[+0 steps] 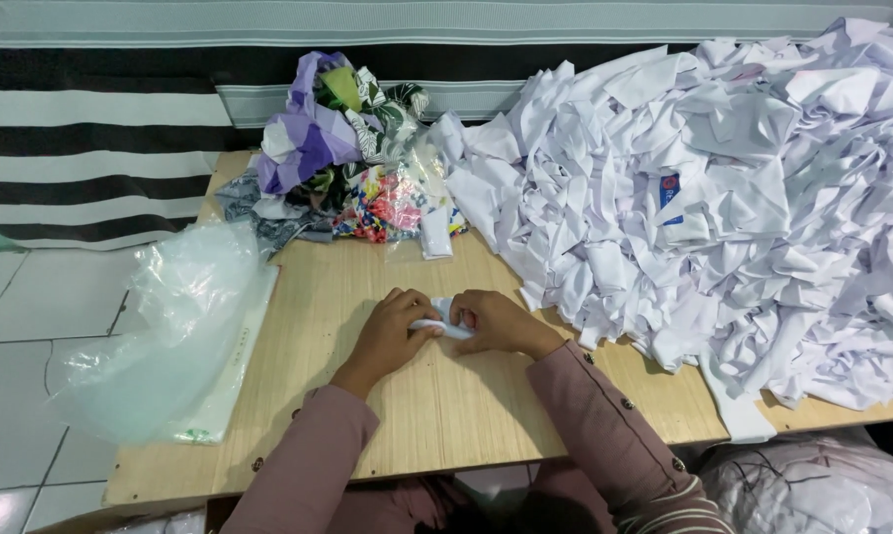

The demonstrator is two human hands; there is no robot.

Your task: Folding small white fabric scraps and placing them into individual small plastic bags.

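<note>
We pinch a small white cloth [444, 322] between our left hand [392, 331] and right hand [494, 318], mid-worktop [436, 415]; the white pile [723, 198] just beside could slump over it.

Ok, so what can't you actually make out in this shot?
All in the head view:
- White cloth piece: mostly covered by the left hand and right hand, so its shape is unclear.
- White cloth heap: cut off by the right edge.
- Bundle under the table: cut off by the bottom edge.
</note>
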